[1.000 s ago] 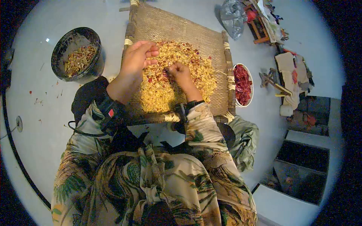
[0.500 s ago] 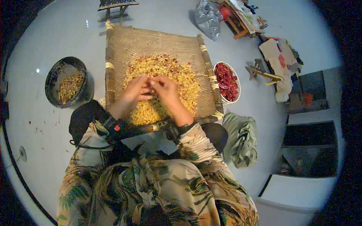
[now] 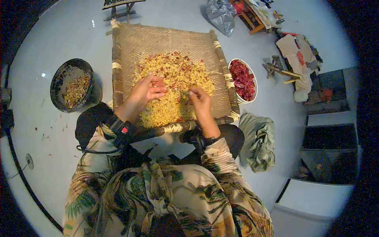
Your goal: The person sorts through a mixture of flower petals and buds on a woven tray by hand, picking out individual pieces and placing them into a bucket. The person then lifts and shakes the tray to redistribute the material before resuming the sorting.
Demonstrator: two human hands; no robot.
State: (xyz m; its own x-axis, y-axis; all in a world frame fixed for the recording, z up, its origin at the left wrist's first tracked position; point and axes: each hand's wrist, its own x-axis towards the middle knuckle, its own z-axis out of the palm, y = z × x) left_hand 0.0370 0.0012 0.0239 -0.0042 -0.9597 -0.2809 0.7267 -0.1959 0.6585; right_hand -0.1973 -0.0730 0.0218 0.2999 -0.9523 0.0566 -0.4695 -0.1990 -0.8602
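Yellow seeds (image 3: 166, 110) mixed with red flakes are spread over the woven mesh of a wood-framed sieve (image 3: 166, 37). Above the left part of the pile, my left hand (image 3: 146, 94) is open, thumb raised and fingers apart, palm facing right. My right hand (image 3: 201, 103) hovers over the right part of the seeds, thumb and fingertips pinched together; I cannot tell what is between them. Dark bands circle both wrists. Beside the frame's right edge stands a white bucket (image 3: 255, 89) filled with dried red chilies (image 3: 241, 79).
A black bucket (image 3: 94, 89) with stalks and debris (image 3: 77, 89) stands to the left. A green sack (image 3: 258, 142) lies at right on the floor. Further off are a grey plastic bag (image 3: 221, 16), a wooden stool (image 3: 282, 70) and a small stand (image 3: 122, 8) behind the sieve.
My hands were together over the middle of the pile and are now apart. The right hand has moved right and slightly down; the left has opened. The view has shifted a little.
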